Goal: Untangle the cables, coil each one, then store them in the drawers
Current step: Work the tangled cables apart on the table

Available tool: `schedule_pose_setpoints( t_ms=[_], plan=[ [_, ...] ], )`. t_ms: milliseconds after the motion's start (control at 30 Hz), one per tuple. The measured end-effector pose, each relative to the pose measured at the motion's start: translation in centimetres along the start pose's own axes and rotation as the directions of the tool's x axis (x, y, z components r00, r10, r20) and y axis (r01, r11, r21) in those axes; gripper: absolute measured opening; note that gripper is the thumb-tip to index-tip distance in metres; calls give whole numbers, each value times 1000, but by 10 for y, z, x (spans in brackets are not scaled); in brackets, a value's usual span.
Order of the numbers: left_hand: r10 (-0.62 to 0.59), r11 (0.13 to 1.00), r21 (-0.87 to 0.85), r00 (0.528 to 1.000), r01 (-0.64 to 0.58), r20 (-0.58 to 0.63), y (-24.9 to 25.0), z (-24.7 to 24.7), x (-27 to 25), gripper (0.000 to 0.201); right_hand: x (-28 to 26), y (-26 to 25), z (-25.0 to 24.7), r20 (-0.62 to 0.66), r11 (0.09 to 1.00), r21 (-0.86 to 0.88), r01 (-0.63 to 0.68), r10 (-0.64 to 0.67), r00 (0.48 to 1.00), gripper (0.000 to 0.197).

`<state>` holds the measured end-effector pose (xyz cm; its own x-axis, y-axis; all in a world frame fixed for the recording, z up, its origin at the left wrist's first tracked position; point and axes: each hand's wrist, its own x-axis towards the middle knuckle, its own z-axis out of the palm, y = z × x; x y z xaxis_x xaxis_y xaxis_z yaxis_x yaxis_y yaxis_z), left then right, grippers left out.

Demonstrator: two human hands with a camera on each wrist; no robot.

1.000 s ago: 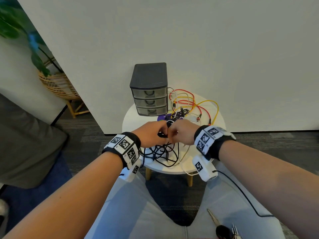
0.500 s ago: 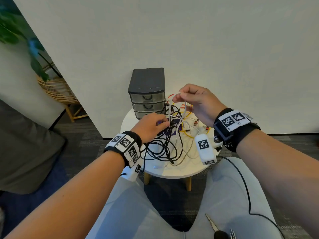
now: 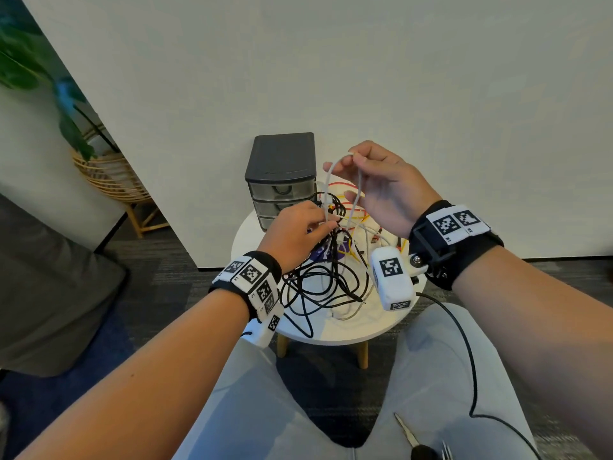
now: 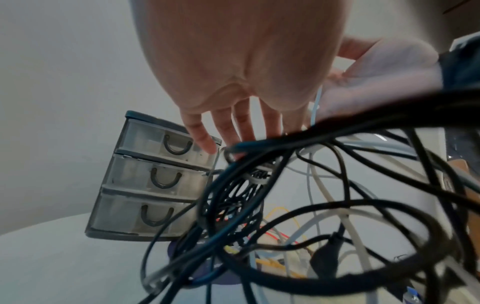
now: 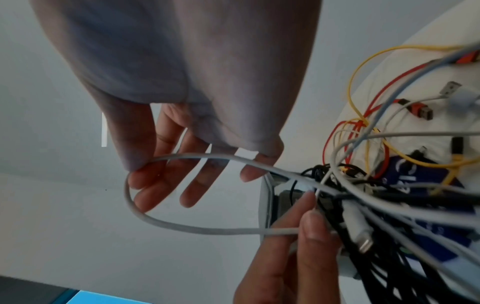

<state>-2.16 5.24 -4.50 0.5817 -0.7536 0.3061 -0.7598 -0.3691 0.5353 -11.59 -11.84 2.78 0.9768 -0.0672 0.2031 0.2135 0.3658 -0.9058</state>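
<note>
A tangle of black cables (image 3: 318,287) with white, red and yellow ones lies on a small round white table (image 3: 351,330). My right hand (image 3: 374,184) is raised above the table and pinches a loop of white cable (image 3: 341,180) between thumb and forefinger; the same loop of white cable (image 5: 182,226) shows in the right wrist view. My left hand (image 3: 298,230) grips the knot of black and white cables lower down, next to the drawers (image 3: 282,190). The dark three-drawer unit (image 4: 153,181) has all drawers closed.
Red cables (image 5: 374,107) and yellow cables (image 5: 358,74) with loose plugs lie at the table's far right. A purple item (image 3: 320,254) sits under the tangle. A wicker plant stand (image 3: 109,180) is left of the wall. Keys (image 3: 421,446) rest on my lap.
My right hand rose from the table, lifting a white cable loop out of the tangle. My left hand moved forward toward the drawers and holds the knot.
</note>
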Motion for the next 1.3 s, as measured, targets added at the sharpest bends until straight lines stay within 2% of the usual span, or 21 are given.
schedule_pose_setpoints(
  t_ms=[67,167,267,333,433,500,533,600,667,733,800,867,900,933,967,1033,1100,1200,1300],
  plan=[
    [-16,1000,-17,1000,16,20,1,-2,2,31,0,-6,-1,-29,1000,-31,3,-4,1000,17],
    [-76,994,-74,997,77,13,3,-11,4,31,3,-11,-13,-204,971,-236,-37,-12,979,20],
    [-84,995,-62,995,80,-49,4,-20,6,33,6,-3,-40,-391,814,-561,-150,-101,915,27],
    [-92,994,-63,991,86,-93,6,-24,9,36,4,5,-59,-428,661,-709,-246,-125,895,27],
    [-85,993,-92,983,70,-162,15,-31,14,36,-4,14,-69,-404,412,-838,-357,-30,914,25],
    [-62,994,-102,984,45,-169,22,-33,18,35,-6,16,-65,-398,324,-876,-357,-69,915,16],
    [-53,994,-100,985,37,-164,24,-33,18,35,-6,14,-60,-386,322,-888,-329,-132,913,15],
    [-41,996,-83,989,29,-141,28,-32,20,35,-4,5,-45,-290,319,-928,-193,-290,912,36],
    [-37,997,-74,994,29,-98,30,-30,21,34,-3,-6,-24,-111,227,-973,-27,-365,925,51],
    [-36,997,-72,997,31,-66,33,-31,22,34,-2,-11,-3,4,125,-991,40,-280,960,53],
    [-35,997,-77,998,30,-56,33,-32,22,34,3,-11,10,-15,79,-997,-5,-124,992,38],
    [-38,997,-72,998,34,-51,31,-32,21,34,11,-9,14,-66,41,-997,-64,-62,996,22],
    [-45,997,-63,998,43,-39,30,-32,20,33,13,-9,13,-74,23,-997,-72,-56,996,24],
    [-56,997,-48,998,55,-13,29,-31,18,31,15,-9,12,-74,30,-997,-72,-49,996,27],
    [-71,997,-31,997,72,27,26,-29,17,27,15,-11,12,-72,75,-995,-68,-45,996,29],
    [-117,993,-17,983,121,142,19,-24,12,19,13,-15,13,-50,232,-972,-33,-68,996,27],
    [-131,990,-24,961,140,243,11,-16,5,14,11,-22,16,-30,395,-918,42,-175,984,26],
    [-88,993,-52,959,106,269,0,-4,-6,5,11,-38,19,-72,633,-761,145,-304,950,25],
    [-114,991,-36,961,127,252,-9,5,-8,5,12,-59,22,-128,814,-543,208,-325,937,23]
  ],
)
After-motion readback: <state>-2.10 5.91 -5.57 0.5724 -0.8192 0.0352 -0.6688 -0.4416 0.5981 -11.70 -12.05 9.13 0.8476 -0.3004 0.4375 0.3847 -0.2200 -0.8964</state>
